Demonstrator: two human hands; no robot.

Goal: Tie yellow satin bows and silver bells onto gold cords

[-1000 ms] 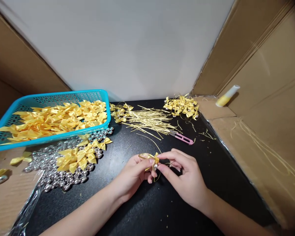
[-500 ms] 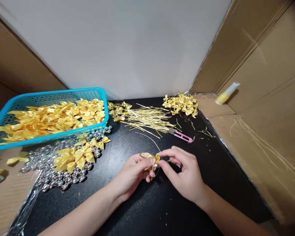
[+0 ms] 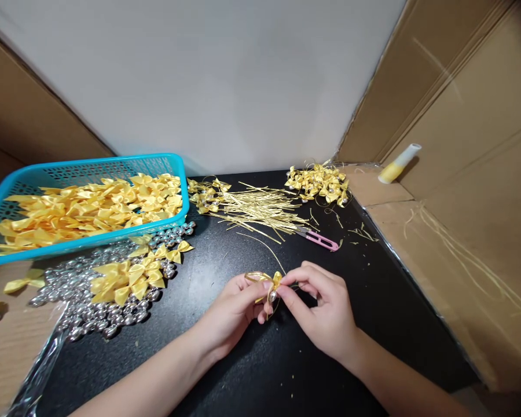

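My left hand (image 3: 243,301) is closed on a small yellow ribbon bow (image 3: 277,278), its thumb on top. A shiny silver bead (image 3: 272,296) sits just below the bow, and a loop of gold cord (image 3: 255,274) stands out over the left fingers. The thumb and forefinger of my right hand (image 3: 319,298) pinch at the bow's right side, where the cord meets it; the fingertips hide exactly what lies between them. A thin strand of cord curves away over the black table (image 3: 330,370) beyond my hands.
A blue basket (image 3: 184,197) of yellow bows stands back left, with silver beads (image 3: 84,315) and loose bows (image 3: 139,275) before it. Cut gold cords (image 3: 260,208), pink thread snips (image 3: 321,238) and a pile of beaded bows (image 3: 319,182) lie behind. Cardboard (image 3: 451,272) borders the right.
My right thumb and forefinger have closed together at the bow's right side, and the bow's upper loop shows more. The whole view has shifted slightly; both hands stay in nearly the same place.
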